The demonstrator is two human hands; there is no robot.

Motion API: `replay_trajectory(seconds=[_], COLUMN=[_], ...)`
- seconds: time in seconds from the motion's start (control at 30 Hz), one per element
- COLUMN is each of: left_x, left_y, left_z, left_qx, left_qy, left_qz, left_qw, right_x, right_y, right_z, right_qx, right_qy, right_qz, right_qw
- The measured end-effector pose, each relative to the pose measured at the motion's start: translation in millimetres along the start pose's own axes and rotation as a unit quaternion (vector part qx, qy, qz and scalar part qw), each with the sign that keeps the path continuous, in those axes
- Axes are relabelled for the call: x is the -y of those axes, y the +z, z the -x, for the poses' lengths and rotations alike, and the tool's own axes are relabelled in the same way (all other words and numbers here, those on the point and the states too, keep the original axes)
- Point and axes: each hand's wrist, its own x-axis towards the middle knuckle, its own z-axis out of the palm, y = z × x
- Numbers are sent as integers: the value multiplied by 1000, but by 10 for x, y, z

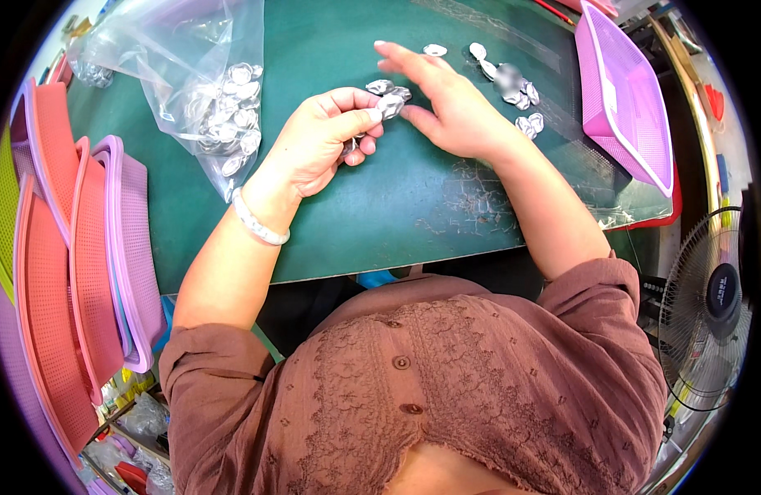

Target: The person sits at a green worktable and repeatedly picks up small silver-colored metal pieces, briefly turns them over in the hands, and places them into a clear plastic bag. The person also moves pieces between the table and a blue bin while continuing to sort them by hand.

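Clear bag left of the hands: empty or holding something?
Holding something: silvery pieces show through the lower right of the clear bag; its upper part looks slack. Cannot tell whether its mouth is open.

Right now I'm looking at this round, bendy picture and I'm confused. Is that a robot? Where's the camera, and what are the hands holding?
No robot here, just a person with two bare hands. The camera is worn on their head and looks down. Its very wide lens makes straight edges look curved.

The left hand pinches some small, shiny silver pieces. The right hand is open, close beside them.

On the green table lie loose silver pieces and a clear plastic bag with many more inside. A purple basket is at the right, and stacked baskets are at the left.
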Motion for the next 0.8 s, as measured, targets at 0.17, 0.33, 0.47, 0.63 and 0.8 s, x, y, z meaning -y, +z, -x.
replay_trajectory(seconds=[0.17,0.33,0.47,0.63,0.8], left_x=[13,-3,-40,-45,-13], left_y=[-23,-69,-45,-72,27], left_z=[-16,-37,-14,-18,-6], left_qx=[3,-10,-38,-38,-51], left_qy=[5,12,20,32,29], left_qz=[13,93,95,96,-26], left_qw=[1000,996,995,994,998], right_x=[39,22,23,-46,-7], right_y=[-58,-32,-40,-27,-36], right_z=[-23,10,-6,8,9], right_qx=[62,25,18,-3,-10], right_qy=[50,42,36,116,158], right_qz=[23,21,25,-59,-170], right_qw=[997,999,999,991,973])
